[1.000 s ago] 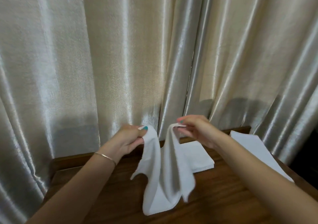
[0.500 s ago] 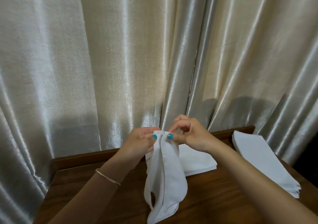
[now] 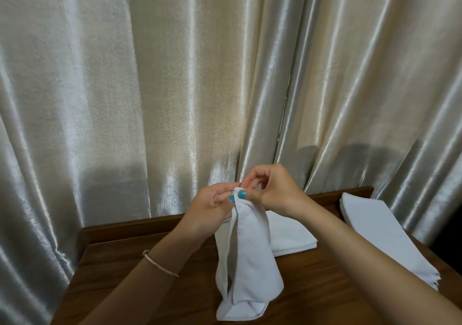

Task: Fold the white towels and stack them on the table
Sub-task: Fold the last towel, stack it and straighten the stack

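Observation:
A white towel [image 3: 250, 259] hangs doubled over above the wooden table [image 3: 125, 274], its lower end resting on the wood. My left hand [image 3: 210, 207] and my right hand [image 3: 272, 189] meet at its top and both pinch the two upper corners together. Behind it lies a folded white towel [image 3: 290, 234] flat on the table. A stack of white towels [image 3: 385, 237] sits at the right side of the table, partly under my right forearm.
A shiny cream curtain [image 3: 175, 87] hangs close behind the table's raised back edge [image 3: 140, 224]. The table's left edge runs down beside the curtain folds. A dark gap shows at the far right.
My hands came together, bringing the towel's two top corners against each other. The towel went from spread open to hanging folded in half, with its bottom settling on the table.

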`<state>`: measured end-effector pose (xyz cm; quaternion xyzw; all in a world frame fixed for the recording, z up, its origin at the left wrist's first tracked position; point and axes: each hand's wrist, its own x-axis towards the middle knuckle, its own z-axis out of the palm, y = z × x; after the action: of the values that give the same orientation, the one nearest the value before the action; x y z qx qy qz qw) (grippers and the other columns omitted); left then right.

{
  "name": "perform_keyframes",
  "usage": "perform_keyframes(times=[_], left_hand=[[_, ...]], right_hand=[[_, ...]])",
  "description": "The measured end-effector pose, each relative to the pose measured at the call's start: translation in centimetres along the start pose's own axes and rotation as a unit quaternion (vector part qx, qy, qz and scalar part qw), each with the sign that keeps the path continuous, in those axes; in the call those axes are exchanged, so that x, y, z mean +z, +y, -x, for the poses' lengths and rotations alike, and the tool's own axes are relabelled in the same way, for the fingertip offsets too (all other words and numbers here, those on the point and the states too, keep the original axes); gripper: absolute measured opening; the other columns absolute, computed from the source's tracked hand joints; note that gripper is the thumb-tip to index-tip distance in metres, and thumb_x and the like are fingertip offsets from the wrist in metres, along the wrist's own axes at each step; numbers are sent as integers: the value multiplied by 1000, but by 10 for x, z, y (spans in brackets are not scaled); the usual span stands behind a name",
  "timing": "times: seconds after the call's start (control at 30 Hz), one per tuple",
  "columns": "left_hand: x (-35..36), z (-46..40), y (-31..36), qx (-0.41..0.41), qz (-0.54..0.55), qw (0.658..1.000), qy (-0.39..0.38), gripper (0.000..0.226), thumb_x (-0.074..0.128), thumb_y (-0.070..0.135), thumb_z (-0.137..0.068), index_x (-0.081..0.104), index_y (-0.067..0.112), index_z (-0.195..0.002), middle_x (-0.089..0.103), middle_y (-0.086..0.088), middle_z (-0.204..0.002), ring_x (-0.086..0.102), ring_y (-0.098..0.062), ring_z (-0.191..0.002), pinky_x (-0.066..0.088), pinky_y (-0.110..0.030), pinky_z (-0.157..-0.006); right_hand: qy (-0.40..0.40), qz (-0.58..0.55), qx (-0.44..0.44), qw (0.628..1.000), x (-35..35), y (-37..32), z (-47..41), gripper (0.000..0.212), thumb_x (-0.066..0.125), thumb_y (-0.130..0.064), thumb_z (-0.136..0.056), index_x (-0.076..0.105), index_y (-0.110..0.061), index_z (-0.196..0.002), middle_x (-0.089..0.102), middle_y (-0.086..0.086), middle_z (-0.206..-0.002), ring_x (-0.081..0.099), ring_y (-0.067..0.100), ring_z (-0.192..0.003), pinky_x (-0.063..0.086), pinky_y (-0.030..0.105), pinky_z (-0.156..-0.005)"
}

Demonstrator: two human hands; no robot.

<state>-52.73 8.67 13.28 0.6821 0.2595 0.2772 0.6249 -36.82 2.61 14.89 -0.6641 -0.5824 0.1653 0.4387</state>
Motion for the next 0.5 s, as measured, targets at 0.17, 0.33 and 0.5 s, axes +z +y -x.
perform_keyframes(times=[0.17, 0.33, 0.5], left_hand=[[-2, -1, -2, -16, 56, 998, -38, 45, 60, 0, -80, 57, 7, -124, 70, -10, -115, 65, -23, -109, 46, -44, -102], [1, -3, -8, 12, 59, 998, -14, 58, 71, 41, -72, 61, 17, -123, 68, -5, -120, 62, -21, -115, 42, -48, -105], [2, -4, -12, 22, 43, 999, 9, 39, 66, 23, -86, 60, 16, -124, 70, -6, -116, 64, -22, -112, 44, -49, -103]], right_hand=[[9, 59, -13, 998, -2, -4, -1, 11, 82, -25, -74, 71, -23, -74, 68, -5, -71, 62, 7, -66, 57, 37, -70], [14, 38, -29, 999, -2, -6, 0, 12, 82, -25, -75, 70, -25, -72, 67, -4, -72, 62, 11, -64, 55, 35, -62], [10, 39, -44, 998, -1, -3, -1, 10, 82, -22, -75, 71, -21, -74, 69, -2, -76, 66, 19, -72, 59, 44, -68]])
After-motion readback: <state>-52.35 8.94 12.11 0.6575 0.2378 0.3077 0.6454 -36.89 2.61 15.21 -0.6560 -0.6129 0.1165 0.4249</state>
